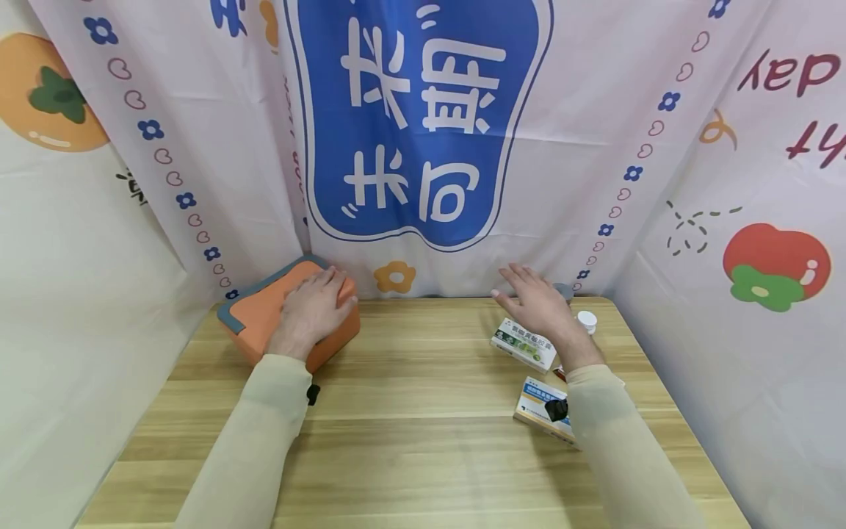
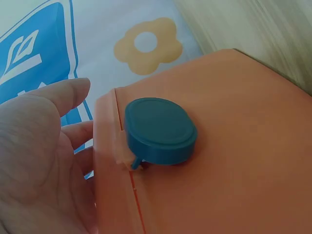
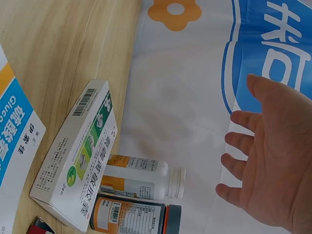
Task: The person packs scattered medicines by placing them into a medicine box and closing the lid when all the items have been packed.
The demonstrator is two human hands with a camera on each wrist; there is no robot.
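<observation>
At the far left of the table sits an orange box (image 1: 263, 310) with blue-grey edging. My left hand (image 1: 313, 308) lies across its top, fingers stretched toward the far edge. In the left wrist view a teal oval latch (image 2: 160, 129) shows on the box's side, near that hand's thumb. My right hand (image 1: 538, 305) hovers with fingers spread and nothing in them, above a white-and-green medicine box (image 1: 522, 345). The right wrist view shows a white bottle (image 3: 136, 178) and a dark bottle (image 3: 134, 216) beside this box. A blue-and-white medicine box (image 1: 538, 404) lies nearer, partly under the right forearm.
The wooden table (image 1: 410, 441) ends at a printed curtain (image 1: 581, 110) along the back. More curtain hangs at the left and right sides. A white cap (image 1: 586, 319) shows just past the right wrist.
</observation>
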